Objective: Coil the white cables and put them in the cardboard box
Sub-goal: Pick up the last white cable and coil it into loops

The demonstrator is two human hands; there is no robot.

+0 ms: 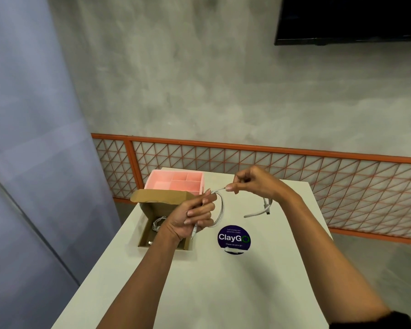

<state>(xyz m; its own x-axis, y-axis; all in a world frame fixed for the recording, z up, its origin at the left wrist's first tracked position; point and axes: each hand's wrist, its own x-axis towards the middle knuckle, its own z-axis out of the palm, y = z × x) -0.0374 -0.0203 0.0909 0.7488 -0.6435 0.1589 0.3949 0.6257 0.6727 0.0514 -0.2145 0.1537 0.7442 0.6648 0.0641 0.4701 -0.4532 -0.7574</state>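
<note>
**Head view, near to far.** Two bare forearms rise from the bottom edge over a white table [223,293]. A dark sleeve [365,321] shows at lower right. At centre, a round dark sticker [233,238] reading "ClayGo" lies on the tabletop.

Just above and left of it, the left hand [191,218] is raised over the table. Its fingers are curled round a white cable [221,211], which arcs out in a loop to the hand's right. One plug end pokes out below the fist. The loop's upper end runs to the right hand [253,184], right of centre, which pinches the cable between thumb and forefinger, the other fingers curled.

Below the right wrist a loose white length [256,213] curves toward the tabletop; whether it belongs to the same cable cannot be told.

At centre left, partly behind the left hand, sits an open cardboard box [163,247] with its flap raised at the back. A coil [158,223] of white cable lies inside. Directly behind the box stands a pink tray [176,184] with compartments.

Farther back are an orange lattice railing [294,172], a grey wall [199,79] and, at upper right, a black screen [349,17].
</note>
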